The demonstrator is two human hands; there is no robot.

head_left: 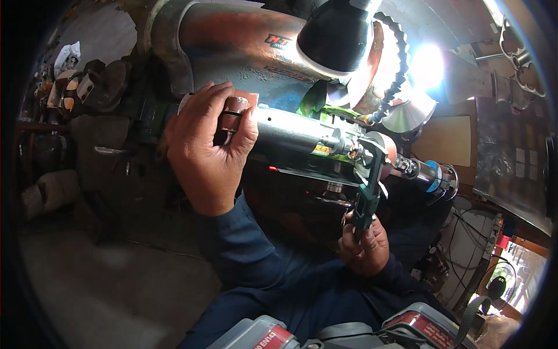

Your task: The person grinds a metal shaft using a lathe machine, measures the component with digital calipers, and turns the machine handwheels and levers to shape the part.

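Fingers of the left hand curl around a reddish-brown metal piece at the left end of a bright steel cylinder, which stretches left to right across the middle of a workshop machine. Nearer the worker, the right hand pinches the near end of a dark green tool, thumb against fingers; the tool's far end stands at the cylinder's right end, though glare hides whether metal meets metal.

Good handling here would likely mean a light, even hold on the green tool, set square across the cylinder rather than tilted, with the left hand steadying its piece without pushing. Knuckles would best stay clear of the fittings at right and of the ribbed hose that curves down beside the black lamp.

Containers are few: a pale bag sits among clutter at far left, its contents hidden. Along the near edge, two grey cases with red labels appear closed, and what they hold cannot be seen.
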